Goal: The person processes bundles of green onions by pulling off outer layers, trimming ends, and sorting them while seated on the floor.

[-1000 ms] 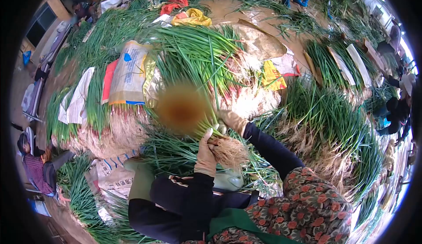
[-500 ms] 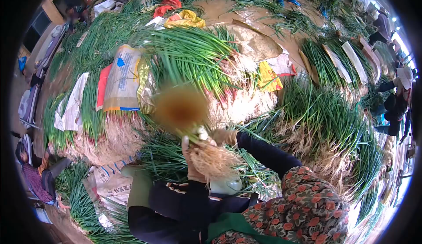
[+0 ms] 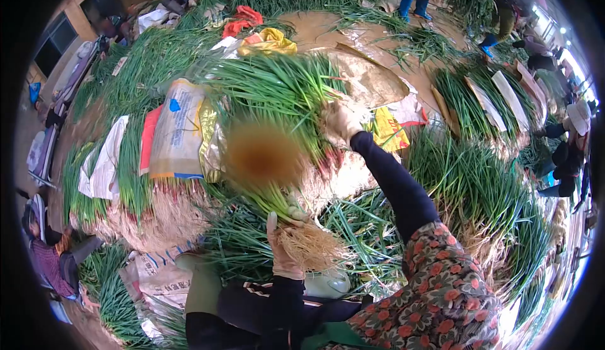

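My left hand (image 3: 282, 252), in a pale glove, is closed round a bunch of green onions (image 3: 315, 247) low in the middle of the view. Its pale roots fan out to the right of the hand, and its stalks run up behind a blurred brown spot. Farther up, my right hand (image 3: 341, 120), also gloved, reaches the root end of the big green onion pile (image 3: 265, 85). Its fingers curl round stalks there and are partly hidden. Red-based stalks and pale roots of the pile lie just below that hand.
Rows of green onions (image 3: 472, 173) lie right and left. Sacks (image 3: 173, 129) cover some of them, and a yellow bag (image 3: 268, 41) lies behind the pile. Loose leaves (image 3: 359, 230) spread before me. A person (image 3: 60, 255) sits at left; another in blue boots (image 3: 414, 8) stands at the back.
My right hand has left the bunch beside my left hand and moved up and right to the pile. My left hand keeps its bunch, slightly lower.
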`<state>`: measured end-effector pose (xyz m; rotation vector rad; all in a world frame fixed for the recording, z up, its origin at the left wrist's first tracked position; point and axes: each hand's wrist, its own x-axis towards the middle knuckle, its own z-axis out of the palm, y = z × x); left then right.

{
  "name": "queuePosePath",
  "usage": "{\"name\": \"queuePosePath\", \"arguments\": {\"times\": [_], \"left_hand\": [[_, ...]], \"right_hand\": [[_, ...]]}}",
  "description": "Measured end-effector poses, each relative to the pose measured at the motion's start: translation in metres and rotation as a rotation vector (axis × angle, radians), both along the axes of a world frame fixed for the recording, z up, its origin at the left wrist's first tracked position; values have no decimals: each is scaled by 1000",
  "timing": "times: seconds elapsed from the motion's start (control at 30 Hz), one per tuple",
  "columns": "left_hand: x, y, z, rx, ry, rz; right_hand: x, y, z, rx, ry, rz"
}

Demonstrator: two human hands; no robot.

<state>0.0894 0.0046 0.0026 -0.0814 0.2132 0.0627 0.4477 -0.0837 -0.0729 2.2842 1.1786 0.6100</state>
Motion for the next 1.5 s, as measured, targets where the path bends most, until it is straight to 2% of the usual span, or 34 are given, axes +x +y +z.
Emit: {"name": "queuePosePath", "arguments": {"times": [0.07, 0.13, 0.17, 0.2, 0.27, 0.33, 0.4, 0.43, 0.47, 0.5, 0.53, 0.6, 0.63, 0.73, 0.8, 0.87, 0.97, 1.07, 1.1, 1.2, 1.23, 1.33, 1.37, 1.47, 1.5], "left_hand": [[0, -2, 5, 71, 122, 59], [2, -5, 6, 171, 177, 59], [3, -6, 3, 235, 170, 33], [2, -8, -2, 298, 162, 5], [-1, -12, -9, 319, 167, -48], [-1, -16, -9, 357, 210, -88], [-2, -22, -8, 385, 246, -98], [-3, -22, -14, 395, 238, -122], [-6, -22, -16, 405, 235, -145], [-9, -22, -10, 461, 240, -197], [-11, -23, -26, 484, 293, -175], [-16, -29, -6, 583, 369, -133], [-20, -28, -6, 582, 363, -153], [-25, -33, -1, 585, 370, -104], [-29, -34, 6, 612, 372, -118], [-31, -35, 1, 620, 343, -161], [-37, -39, -5, 569, 404, -185], [-41, -39, -1, 561, 362, -203], [-44, -39, -5, 564, 347, -207], [-47, -34, -24, 549, 335, -268], [-48, -33, -30, 560, 335, -280], [-45, -39, -17, 601, 331, -190], [-47, -43, -11, 611, 335, -142], [-47, -43, 3, 505, 283, -68], [-51, -40, 4, 450, 279, -108]], "right_hand": [[-91, -15, 60, 922, 892, -217], [-133, -40, 42, 904, 1056, -200], [-140, -55, 23, 1008, 1164, 64], [-140, -67, 5, 1116, 1518, 176], [-150, -94, 28, 1083, 2004, -373], [-170, -102, 45, 1221, 1952, -341], [-187, -95, 27, 1058, 1594, -298], [-204, -101, 32, 845, 1219, -148], [-226, -96, 28, 866, 1393, -164], [-252, -90, 45, 794, 1294, -35], [-274, -88, 63, 724, 1191, 90], [-294, -97, 43, 605, 1324, 188], [-288, -101, 29, 573, 1206, 420], [-258, -114, 34, 473, 2040, 227], [-250, -116, 38, 953, 2199, 84], [-250, -89, 39, 1118, 1862, -186], [-234, -41, -33, 1183, 1729, -33], [-255, -29, 25, 805, 1149, -454], [-263, -26, 11, 891, 1004, -348], [-264, -23, -10, 1043, 1302, -302], [-264, -28, -12, 1163, 1592, -356], [-271, -51, 46, 1462, 2489, -492], [-267, -55, 39, 1501, 2634, -474], [-276, -41, -10, 1772, 2727, -374], [-288, -34, 12, 1778, 2570, -423]]}}
